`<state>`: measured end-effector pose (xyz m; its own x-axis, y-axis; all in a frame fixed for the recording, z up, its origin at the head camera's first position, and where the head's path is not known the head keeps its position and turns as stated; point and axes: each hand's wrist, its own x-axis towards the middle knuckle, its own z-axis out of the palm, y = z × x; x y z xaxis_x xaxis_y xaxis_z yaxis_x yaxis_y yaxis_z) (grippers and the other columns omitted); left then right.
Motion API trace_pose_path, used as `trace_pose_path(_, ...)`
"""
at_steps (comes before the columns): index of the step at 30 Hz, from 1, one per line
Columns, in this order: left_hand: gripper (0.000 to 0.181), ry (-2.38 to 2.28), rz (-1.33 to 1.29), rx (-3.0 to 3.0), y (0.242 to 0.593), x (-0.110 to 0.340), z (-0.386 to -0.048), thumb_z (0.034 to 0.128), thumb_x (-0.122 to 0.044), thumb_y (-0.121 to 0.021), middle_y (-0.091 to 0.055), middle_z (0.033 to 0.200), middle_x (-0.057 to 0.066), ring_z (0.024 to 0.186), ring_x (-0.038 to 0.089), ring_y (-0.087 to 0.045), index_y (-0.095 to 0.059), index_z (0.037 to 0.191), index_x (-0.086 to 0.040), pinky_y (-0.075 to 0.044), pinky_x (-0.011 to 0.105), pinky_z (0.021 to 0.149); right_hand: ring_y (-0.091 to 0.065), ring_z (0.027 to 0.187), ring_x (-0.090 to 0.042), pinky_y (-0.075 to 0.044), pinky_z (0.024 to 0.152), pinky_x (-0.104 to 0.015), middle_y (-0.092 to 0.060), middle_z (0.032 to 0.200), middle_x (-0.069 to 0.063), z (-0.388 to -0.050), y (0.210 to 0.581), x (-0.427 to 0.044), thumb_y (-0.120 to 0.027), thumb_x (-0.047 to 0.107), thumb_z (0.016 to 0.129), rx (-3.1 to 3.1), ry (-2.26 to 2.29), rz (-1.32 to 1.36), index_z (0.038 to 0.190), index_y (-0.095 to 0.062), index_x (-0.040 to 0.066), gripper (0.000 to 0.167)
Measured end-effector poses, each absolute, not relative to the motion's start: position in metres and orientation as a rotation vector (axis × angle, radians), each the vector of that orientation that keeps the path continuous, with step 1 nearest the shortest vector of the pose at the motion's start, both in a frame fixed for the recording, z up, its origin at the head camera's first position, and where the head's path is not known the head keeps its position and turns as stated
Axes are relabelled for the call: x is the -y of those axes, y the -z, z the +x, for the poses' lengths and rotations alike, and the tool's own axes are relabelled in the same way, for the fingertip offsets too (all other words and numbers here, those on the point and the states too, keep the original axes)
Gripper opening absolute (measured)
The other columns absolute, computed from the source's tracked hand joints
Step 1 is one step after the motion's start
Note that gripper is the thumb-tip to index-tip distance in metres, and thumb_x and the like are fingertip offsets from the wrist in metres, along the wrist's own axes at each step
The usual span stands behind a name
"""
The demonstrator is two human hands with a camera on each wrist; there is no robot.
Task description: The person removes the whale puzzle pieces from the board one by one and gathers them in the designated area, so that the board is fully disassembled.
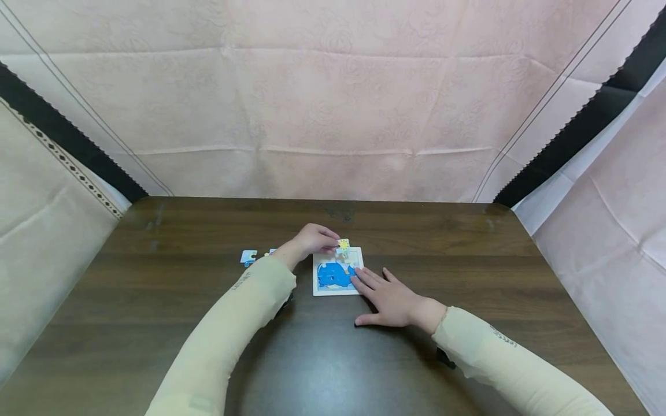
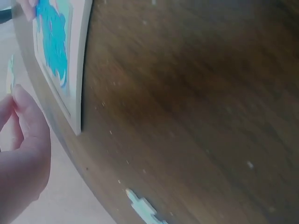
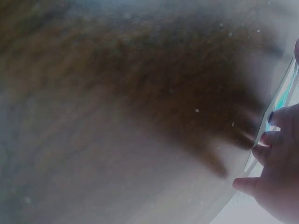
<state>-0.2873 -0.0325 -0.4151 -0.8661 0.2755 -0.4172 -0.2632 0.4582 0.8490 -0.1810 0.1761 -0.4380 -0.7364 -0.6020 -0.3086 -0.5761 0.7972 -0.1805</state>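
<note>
A person works at a brown wooden table, a small puzzle board lying flat before them. Clock directions are as the head camera sees them.

The left hand pinches one puzzle piece, marked with a yellow sun-like shape, between thumb and fingers. The piece sits at the fingertips, toward 3 o'clock from the hand and over the board's 12 o'clock edge. In the left wrist view it is seen edge-on, held up and apart from the board. The board itself lies at 4 to 5 o'clock from this hand.

The right hand is spread wide, holding nothing. Its fingertips lie over the board's 3 o'clock side, apparently steadying it, with the thumb stretched apart; the board lies toward 10 o'clock from this hand.

A blue whale-like picture fills the board's lower part; how the upper part is filled is too small to tell. A loose piece lies on the table toward 9 o'clock, beyond the left wrist.

The step in hand seems to be placing the pinched piece. The next move likely calls for turning it to match its gap, lowering it and pressing it flat.
</note>
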Motion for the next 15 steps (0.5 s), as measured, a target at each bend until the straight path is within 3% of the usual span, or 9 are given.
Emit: trace_pose_path(15,0.030,-1.443,-0.075,-2.187,0.409,0.072,-0.290,0.0898,-0.016,-0.062,-0.063,0.111,0.014,0.089,0.020,-0.066,-0.062,0.117,-0.004,-0.053,0.029,0.089,-0.013,0.146,-0.022,-0.013,0.114,-0.059,-0.014,0.158,-0.005,-0.181,0.440,-0.176,-0.047,0.067,0.084,-2.651,0.091,-0.919,0.150,-0.020,0.017,0.087)
